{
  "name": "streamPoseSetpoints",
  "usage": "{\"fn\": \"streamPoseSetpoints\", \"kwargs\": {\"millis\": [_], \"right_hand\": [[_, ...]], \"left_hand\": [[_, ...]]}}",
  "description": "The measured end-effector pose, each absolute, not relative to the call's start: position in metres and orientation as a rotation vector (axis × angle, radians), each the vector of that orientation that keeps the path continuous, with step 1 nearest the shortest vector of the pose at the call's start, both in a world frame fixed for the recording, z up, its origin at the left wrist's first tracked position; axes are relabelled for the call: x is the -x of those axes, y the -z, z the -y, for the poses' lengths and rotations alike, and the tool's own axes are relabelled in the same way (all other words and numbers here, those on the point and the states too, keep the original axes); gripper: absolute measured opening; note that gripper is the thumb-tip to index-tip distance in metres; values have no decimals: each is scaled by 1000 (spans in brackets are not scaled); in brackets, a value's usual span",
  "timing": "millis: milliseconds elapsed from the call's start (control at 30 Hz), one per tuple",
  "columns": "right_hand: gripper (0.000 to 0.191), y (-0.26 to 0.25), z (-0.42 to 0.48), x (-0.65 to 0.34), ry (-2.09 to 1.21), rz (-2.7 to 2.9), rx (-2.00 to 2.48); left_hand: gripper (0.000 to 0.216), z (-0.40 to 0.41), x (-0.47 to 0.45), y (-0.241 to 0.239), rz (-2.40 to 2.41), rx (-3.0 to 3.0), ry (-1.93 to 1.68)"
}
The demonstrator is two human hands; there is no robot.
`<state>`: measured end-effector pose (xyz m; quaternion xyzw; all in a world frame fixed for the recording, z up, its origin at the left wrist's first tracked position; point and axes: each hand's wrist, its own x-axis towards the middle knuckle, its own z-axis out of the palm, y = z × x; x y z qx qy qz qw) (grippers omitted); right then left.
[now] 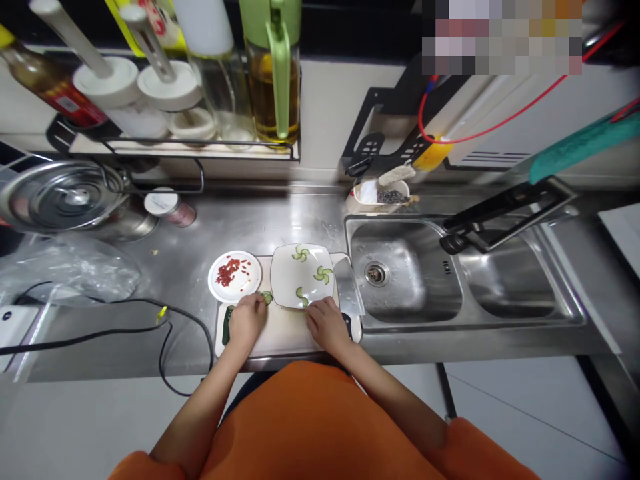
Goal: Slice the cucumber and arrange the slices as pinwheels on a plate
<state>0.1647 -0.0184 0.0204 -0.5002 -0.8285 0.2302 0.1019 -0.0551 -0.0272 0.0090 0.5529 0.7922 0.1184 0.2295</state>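
A white square plate (286,277) carries three small pinwheels of cucumber slices (301,253) and lies on a pale cutting board (280,333). My left hand (246,321) rests on the board with fingers curled, touching cucumber slices (268,297) beside the plate's near-left corner. A dark green cucumber piece (227,325) lies just left of that hand. My right hand (327,323) is at the plate's near edge, fingers bent over a cucumber piece (301,297) there. A cleaver blade (349,285) lies flat to the right of the plate.
A small round plate (249,283) with red chopped bits (231,271) sits left of the square plate. A double steel sink (425,280) with black faucet (500,217) is at right. A black cable (150,327) crosses the counter at left. Oil and seasoning bottles (270,73) stand on a back rack.
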Motion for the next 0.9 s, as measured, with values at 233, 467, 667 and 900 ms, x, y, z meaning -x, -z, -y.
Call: {"fn": "streamPoseSetpoints", "kwargs": {"millis": [233, 467, 667, 900], "right_hand": [[17, -17, 0, -153, -829, 2238, 1347], [14, -33, -26, -135, -1032, 2072, 1311], [6, -49, -35, -143, -1115, 1962, 1425], [10, -67, -52, -157, -1304, 1978, 1336]], "left_hand": [[16, 25, 61, -26, -1890, -1396, -581], [20, 9, 39, -39, -1628, -1244, -702], [28, -3, 24, -40, -1393, -693, -787], [24, -15, 9, -34, -1058, -35, -681]]}}
